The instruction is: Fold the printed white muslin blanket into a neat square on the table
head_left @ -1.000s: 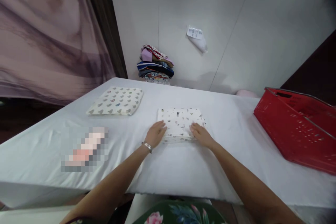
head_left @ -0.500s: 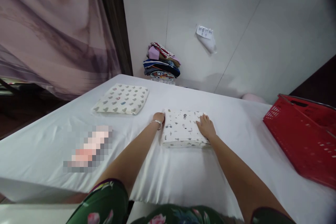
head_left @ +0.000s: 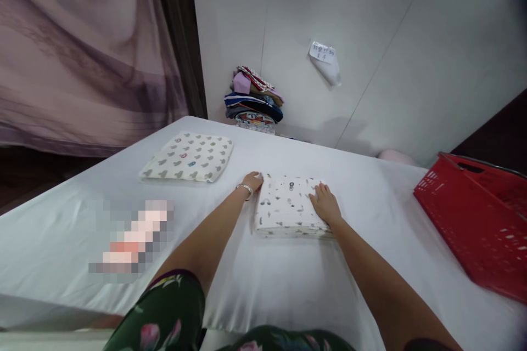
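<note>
At L on the white tbl (head_left: 41, 244), blurred item (head_left: 135, 234), can't ID; beyond it, grey-print cloth (head_left: 191, 158), folded flat, apart from our work. L hand (head_left: 252, 181): fingers curled at far-L corner of folded cloth (head_left: 284, 205); can't tell if pinching. We'd square that side w/ straight fingers, not tug the corner. Cloth lies mid-tbl before us, layers showing at nr edge; best we check they line up. R hand (head_left: 325, 204): fingers a bit spread, resting on top nr R edge; light, even pressure should stop layers skewing. Far R: red basket (head_left: 461, 225), well apart.
</note>
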Available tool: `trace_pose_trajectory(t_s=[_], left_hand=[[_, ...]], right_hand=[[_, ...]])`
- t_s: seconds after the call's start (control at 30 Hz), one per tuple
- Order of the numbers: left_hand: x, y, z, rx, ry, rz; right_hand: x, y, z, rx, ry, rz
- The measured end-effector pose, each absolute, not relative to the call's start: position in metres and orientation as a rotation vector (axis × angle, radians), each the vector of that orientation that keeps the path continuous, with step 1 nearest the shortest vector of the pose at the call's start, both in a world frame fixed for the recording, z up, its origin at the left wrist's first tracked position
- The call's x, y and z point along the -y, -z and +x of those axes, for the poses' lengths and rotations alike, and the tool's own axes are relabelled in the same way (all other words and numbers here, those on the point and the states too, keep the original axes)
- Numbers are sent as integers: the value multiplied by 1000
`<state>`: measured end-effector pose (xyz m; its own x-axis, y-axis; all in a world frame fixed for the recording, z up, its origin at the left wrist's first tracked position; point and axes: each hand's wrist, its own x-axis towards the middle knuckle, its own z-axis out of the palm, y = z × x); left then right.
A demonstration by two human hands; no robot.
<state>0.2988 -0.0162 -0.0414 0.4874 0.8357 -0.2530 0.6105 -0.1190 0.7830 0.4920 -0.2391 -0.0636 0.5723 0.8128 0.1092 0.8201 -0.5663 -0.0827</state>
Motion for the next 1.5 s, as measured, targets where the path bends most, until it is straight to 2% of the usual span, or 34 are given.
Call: trace_pose_trajectory(t_s=[0.43, 1.03, 1.27, 1.37, 1.5], left_hand=[[7, 43, 295, -1179, -363, 2196], [-19, 50, 299, -1229, -359, 2100], [24, 40, 292, -1176, -486, 2313], [54, 49, 287, -955, -304, 2642], [69, 53, 284, -960, -69, 2685]], right_hand=[[239, 65, 491, 1409, 121, -2659], [239, 64, 489, 1409, 116, -2660], [238, 58, 486, 1404, 88, -2653], [239, 56, 485, 1404, 65, -2666], [238, 54, 484, 1401, 23, -2664]])
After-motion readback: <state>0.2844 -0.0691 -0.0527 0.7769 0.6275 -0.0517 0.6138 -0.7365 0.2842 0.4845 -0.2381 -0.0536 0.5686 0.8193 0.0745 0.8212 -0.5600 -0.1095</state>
